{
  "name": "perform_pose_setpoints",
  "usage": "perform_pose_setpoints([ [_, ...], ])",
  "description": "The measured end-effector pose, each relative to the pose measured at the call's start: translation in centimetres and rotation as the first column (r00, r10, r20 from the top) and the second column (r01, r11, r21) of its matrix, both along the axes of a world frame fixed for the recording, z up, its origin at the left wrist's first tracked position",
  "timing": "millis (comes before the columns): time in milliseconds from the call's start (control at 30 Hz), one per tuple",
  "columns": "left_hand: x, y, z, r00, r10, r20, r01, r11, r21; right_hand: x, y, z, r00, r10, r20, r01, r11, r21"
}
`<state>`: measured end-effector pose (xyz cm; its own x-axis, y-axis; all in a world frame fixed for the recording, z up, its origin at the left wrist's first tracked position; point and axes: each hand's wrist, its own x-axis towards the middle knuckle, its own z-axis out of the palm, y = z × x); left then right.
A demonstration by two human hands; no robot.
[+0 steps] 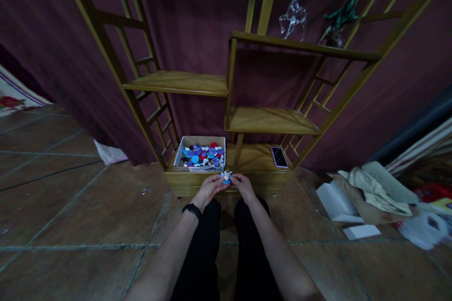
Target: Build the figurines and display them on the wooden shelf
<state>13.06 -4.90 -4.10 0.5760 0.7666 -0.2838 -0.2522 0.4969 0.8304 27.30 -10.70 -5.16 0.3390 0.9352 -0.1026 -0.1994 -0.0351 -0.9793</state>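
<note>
A person in dark trousers (203, 254) stretches both bare forearms forward above the knees, the left hand (207, 188) and right hand (244, 185) drawn close together in front of a wooden display shelf (176, 82). The left wrist wears a black band (192, 210); the fingers of each hand point inward, toward the other. The grip is narrow on both sides, the fingertips closed on a small figurine (226, 177) with a blue base and pale upper part. The figurine sits squarely between the two hands, touched from the left and the right; its finer details are too small to tell.

Just beyond the grip and to its left, an open box (203, 140) of blue, purple, red and white pieces (204, 155) rests on the lowest shelf. Beyond the grip to the right, on the same shelf, lies a phone (279, 157) with a dark screen. Higher up and farther right of the grip stand a clear rearing horse ornament (295, 13) and a green ornament (341, 21). On the tiled floor, well right of the hands, lie white boxes (339, 202), a pale cloth (376, 188) and a plastic bag (423, 230).
</note>
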Motion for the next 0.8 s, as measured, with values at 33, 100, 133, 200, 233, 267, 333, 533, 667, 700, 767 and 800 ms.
perform_pose_setpoints([
  [33, 0.1, 0.0, -0.1, 1.000, 0.002, -0.005, -0.002, 1.000, -0.004, 0.0, 0.0, 0.0, 1.000, -0.004, 0.010, 0.004, 1.000, 0.005],
  [100, 0.2, 0.0, -0.2, 1.000, 0.007, -0.022, -0.008, 1.000, -0.014, 0.1, 0.0, 0.0, 0.999, -0.007, 0.036, 0.007, 1.000, 0.015],
  [133, 0.3, 0.1, -0.3, 0.999, 0.010, -0.032, -0.011, 1.000, -0.021, 0.2, 0.0, -0.1, 0.999, -0.008, 0.050, 0.007, 1.000, 0.018],
  [200, 0.5, 0.2, -0.5, 0.999, 0.012, -0.046, -0.014, 0.999, -0.037, 0.3, 0.1, -0.3, 0.997, -0.009, 0.070, 0.008, 1.000, 0.016],
  [233, 0.6, 0.2, -0.6, 0.999, 0.013, -0.050, -0.015, 0.999, -0.044, 0.4, 0.2, -0.4, 0.997, -0.009, 0.081, 0.008, 1.000, 0.013],
  [267, 0.7, 0.3, -0.7, 0.999, 0.016, -0.051, -0.018, 0.999, -0.050, 0.5, 0.3, -0.5, 0.995, -0.011, 0.094, 0.010, 1.000, 0.010],
  [333, 0.8, 0.5, -0.9, 0.999, 0.023, -0.047, -0.026, 0.998, -0.062, 0.5, 0.4, -0.7, 0.992, -0.021, 0.126, 0.020, 1.000, 0.006],
  [533, 1.2, 0.9, -1.2, 0.997, 0.073, -0.011, -0.074, 0.990, -0.117, 0.5, 0.5, -1.1, 0.989, -0.027, 0.145, 0.024, 1.000, 0.020],
  [667, 1.0, 0.8, -1.0, 0.997, 0.078, 0.002, -0.077, 0.988, -0.137, 0.4, 0.6, -1.5, 0.955, -0.113, 0.275, 0.093, 0.992, 0.085],
  [700, 0.9, 0.8, -1.0, 0.997, 0.077, 0.006, -0.075, 0.988, -0.133, 0.4, 0.7, -1.6, 0.945, -0.127, 0.302, 0.103, 0.990, 0.095],
  [767, 0.8, 0.7, -0.9, 0.998, 0.069, 0.015, -0.066, 0.991, -0.117, 0.4, 0.8, -1.9, 0.933, -0.134, 0.334, 0.102, 0.989, 0.109],
  [800, 0.7, 0.6, -0.9, 0.998, 0.064, 0.019, -0.062, 0.992, -0.106, 0.5, 0.9, -2.0, 0.932, -0.133, 0.336, 0.098, 0.988, 0.117],
])
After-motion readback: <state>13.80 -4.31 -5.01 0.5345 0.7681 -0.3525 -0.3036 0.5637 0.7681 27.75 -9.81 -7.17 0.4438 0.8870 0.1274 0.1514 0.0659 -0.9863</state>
